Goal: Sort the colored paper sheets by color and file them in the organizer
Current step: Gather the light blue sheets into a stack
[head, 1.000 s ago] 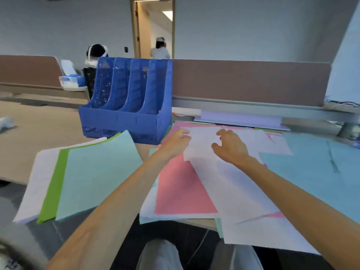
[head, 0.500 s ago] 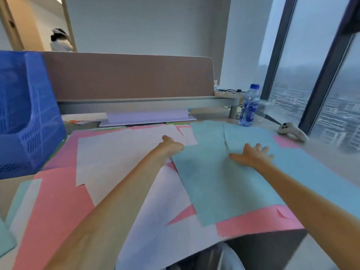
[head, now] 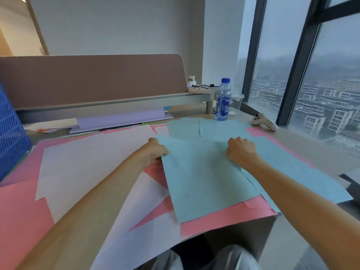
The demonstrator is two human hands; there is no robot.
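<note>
No legible text anywhere. Clear plastic water bottle with blue cap (head: pixel 222 100), standing on the bench (head: pixel 321 154): blue wrap label, white print blurred, unreadable. White handheld controller (head: pixel 263 121), right of the bottle: pale strip with dark marks, too small to read.

1. I see the left hand (head: pixel 153 152) at the left edge of the top sheet (head: pixel 200 182), the right hand (head: pixel 240 151) upon it.
2. The organizer (head: pixel 11 137) stands far left of both hands.
3. The bottle (head: pixel 223 102) and controller (head: pixel 264 122) sit beyond the right hand.

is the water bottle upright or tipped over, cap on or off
Upright, cap on: the water bottle stands on the desk beyond the light blue sheets, blue cap on top.
</note>
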